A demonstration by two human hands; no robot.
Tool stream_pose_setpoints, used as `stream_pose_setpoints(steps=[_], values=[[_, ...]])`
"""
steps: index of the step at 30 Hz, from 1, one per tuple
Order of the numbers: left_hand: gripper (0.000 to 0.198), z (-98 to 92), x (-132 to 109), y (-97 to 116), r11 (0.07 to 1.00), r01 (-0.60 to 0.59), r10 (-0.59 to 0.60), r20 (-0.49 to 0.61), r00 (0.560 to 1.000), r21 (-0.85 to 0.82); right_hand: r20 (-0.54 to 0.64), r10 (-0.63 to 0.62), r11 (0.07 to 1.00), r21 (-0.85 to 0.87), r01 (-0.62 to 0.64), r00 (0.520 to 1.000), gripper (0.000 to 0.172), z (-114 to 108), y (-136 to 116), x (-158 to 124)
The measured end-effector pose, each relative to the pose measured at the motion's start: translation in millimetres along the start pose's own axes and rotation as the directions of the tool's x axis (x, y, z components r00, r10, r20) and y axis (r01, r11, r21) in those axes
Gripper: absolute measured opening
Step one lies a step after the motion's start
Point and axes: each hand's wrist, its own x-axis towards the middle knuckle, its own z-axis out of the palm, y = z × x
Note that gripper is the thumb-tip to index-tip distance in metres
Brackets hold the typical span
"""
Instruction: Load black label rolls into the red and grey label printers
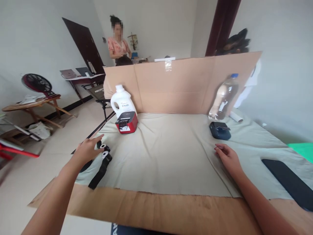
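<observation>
My left hand (pixel 86 150) hovers at the left side of the cloth with thumb and fingers spread, nothing held. Just beside its fingers lie small black rolls with white cores (pixel 105 154); one has a black strip (pixel 99 174) unrolled toward the front edge. A round black object (pixel 86 165) is partly hidden beneath that hand. My right hand (pixel 229 158) rests low over the cloth on the right, fingers loosely curled and apart, holding nothing visible. Beyond it sits a small dark blue box-shaped device (pixel 220 131). A red and black device resembling a label printer (pixel 127 123) stands at the left back.
A white jug (pixel 123 101) stands behind the red device. A clear bottle with a blue cap (pixel 223 98) is at the right back, near a white tube (pixel 236 117). A cardboard panel (pixel 171 85) borders the back. A black slab (pixel 288 181) lies right. A person (pixel 119 49) stands beyond.
</observation>
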Motion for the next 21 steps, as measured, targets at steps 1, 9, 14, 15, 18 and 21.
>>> stream_pose_setpoints(steps=[1, 9, 14, 15, 18, 21], values=[[0.044, -3.3, -5.8, 18.5, 0.999, -0.014, 0.011, -0.088, 0.996, -0.037, -0.021, 0.0, 0.999, -0.037, -0.001, 1.0, 0.039, -2.5, 2.3, 0.5], [0.043, 69.5, -55.4, 248.5, 0.671, -0.637, 0.726, 0.166, 0.667, -0.378, -0.305, 0.02, 0.846, -0.502, -0.178, 0.952, 0.087, -10.5, 0.4, 50.2], [0.06, 118.3, -69.3, 274.4, 0.613, -0.672, 0.789, 0.284, 0.545, -0.415, -0.256, 0.284, 0.668, -0.638, -0.382, 0.924, 0.093, -7.1, -8.7, 107.6], [0.061, 120.5, -71.9, 270.9, 0.613, -0.669, 0.789, 0.28, 0.547, -0.421, -0.245, 0.303, 0.646, -0.658, -0.387, 0.921, 0.094, -6.3, -9.7, 115.3], [0.062, 120.6, -77.9, 262.6, 0.612, -0.66, 0.788, 0.265, 0.556, -0.435, -0.251, 0.278, 0.611, -0.699, -0.372, 0.927, 0.1, -1.3, -14.8, 124.6], [0.062, 121.7, -80.9, 263.5, 0.61, -0.651, 0.787, 0.256, 0.561, -0.452, -0.313, 0.209, 0.642, -0.671, -0.371, 0.927, 0.107, 16.6, -30.9, 110.6]])
